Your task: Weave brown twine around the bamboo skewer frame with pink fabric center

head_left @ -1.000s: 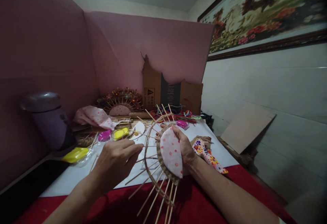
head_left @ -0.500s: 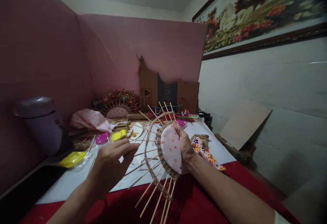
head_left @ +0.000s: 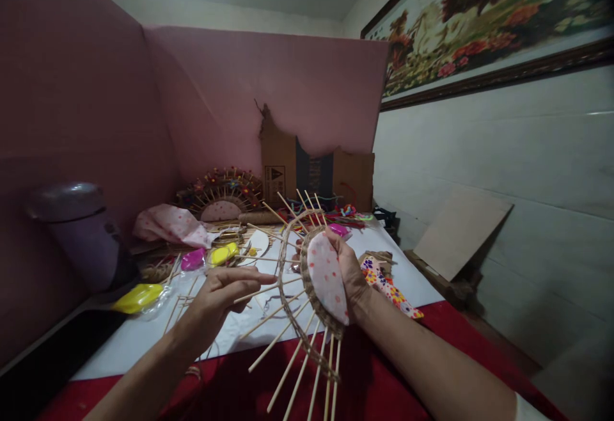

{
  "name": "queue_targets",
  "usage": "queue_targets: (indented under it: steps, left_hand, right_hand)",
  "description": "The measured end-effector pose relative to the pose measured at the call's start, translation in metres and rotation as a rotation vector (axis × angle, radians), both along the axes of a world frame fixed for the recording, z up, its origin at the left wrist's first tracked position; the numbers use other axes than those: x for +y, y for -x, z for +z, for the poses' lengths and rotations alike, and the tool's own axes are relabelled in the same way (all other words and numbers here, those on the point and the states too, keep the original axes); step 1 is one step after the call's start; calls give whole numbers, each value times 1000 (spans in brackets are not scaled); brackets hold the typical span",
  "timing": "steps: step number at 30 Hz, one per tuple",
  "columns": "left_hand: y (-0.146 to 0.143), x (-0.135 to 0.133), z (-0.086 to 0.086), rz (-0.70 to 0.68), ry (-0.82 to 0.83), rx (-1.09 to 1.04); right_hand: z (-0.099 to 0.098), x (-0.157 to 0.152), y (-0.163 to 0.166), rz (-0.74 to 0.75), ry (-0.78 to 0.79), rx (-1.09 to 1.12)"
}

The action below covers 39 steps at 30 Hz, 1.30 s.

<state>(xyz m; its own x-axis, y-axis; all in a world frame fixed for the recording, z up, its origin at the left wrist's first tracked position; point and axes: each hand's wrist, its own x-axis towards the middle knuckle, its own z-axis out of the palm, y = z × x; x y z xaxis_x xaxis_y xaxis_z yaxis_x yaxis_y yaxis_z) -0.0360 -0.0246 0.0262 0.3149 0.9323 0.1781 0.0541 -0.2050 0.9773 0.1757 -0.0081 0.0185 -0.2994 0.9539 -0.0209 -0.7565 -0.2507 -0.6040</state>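
Observation:
My right hand (head_left: 352,270) grips a half-round piece covered in white cloth with red dots (head_left: 327,274), thumb on its front. A braided rim edges this piece, and thin wooden sticks (head_left: 275,338) fan out from it. Partway along the sticks runs a woven twine arc (head_left: 290,318). My left hand (head_left: 228,290) is at the left of the fan, index finger stretched out and its tip at the twine arc. The other fingers are partly bent, and I see nothing held in them. A loose strand of twine (head_left: 192,371) lies below the left wrist.
A similar finished fan (head_left: 220,210) with coloured flowers stands at the back, near torn cardboard (head_left: 316,181). Yellow packets (head_left: 137,297), dotted cloth (head_left: 170,224) and a purple tumbler (head_left: 84,238) are at left. Flowered fabric (head_left: 391,286) lies at right on white paper over red cloth.
The fan piece has shifted slightly right and turned a little. My left hand has moved right, its index finger straightening until the tip reaches the twine arc.

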Motion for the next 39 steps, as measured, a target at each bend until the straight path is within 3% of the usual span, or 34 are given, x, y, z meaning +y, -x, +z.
queue_targets:
  steps: [20, 27, 30, 34, 39]
  left_hand:
    - [-15, -10, -5, -27, -418, 191]
    - [-4, -12, -8, -19, -145, -4]
    - [1, -9, -5, -45, -106, -59]
    - [3, -12, 4, -8, -256, 150]
    - [1, -20, 11, 84, -600, 436]
  right_hand:
    - [-10, 10, -1, -51, -12, 4]
    - [-9, 18, -7, -128, -39, -1]
    - [-9, 17, -8, -147, -53, 1]
    - [-11, 17, -8, -149, -53, -8]
    - [-9, 20, -11, -164, -35, -29]
